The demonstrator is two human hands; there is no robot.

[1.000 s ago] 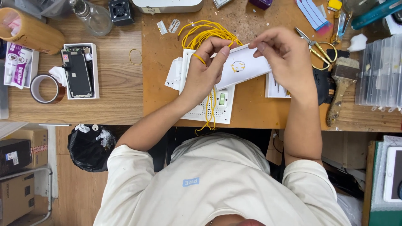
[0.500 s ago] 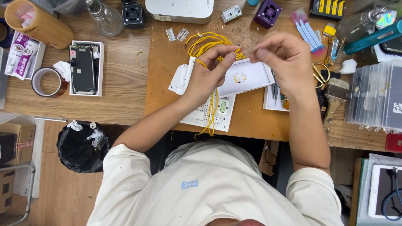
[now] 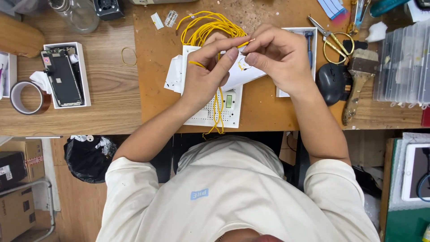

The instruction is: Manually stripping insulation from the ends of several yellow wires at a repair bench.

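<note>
Together, both hands' fingers (image 3: 233,54) pinch one yellow wire (image 3: 244,44) above a white paper packet (image 3: 237,76).

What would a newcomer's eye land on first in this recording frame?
The loose bundle of thin yellow wires at the desk's top centre stands out most, with the left hand and right hand meeting just below it, pinching one strand over a white perforated breadboard. Left of them, a dismantled black phone in a white tray sits beside a roll of amber tape.
</note>
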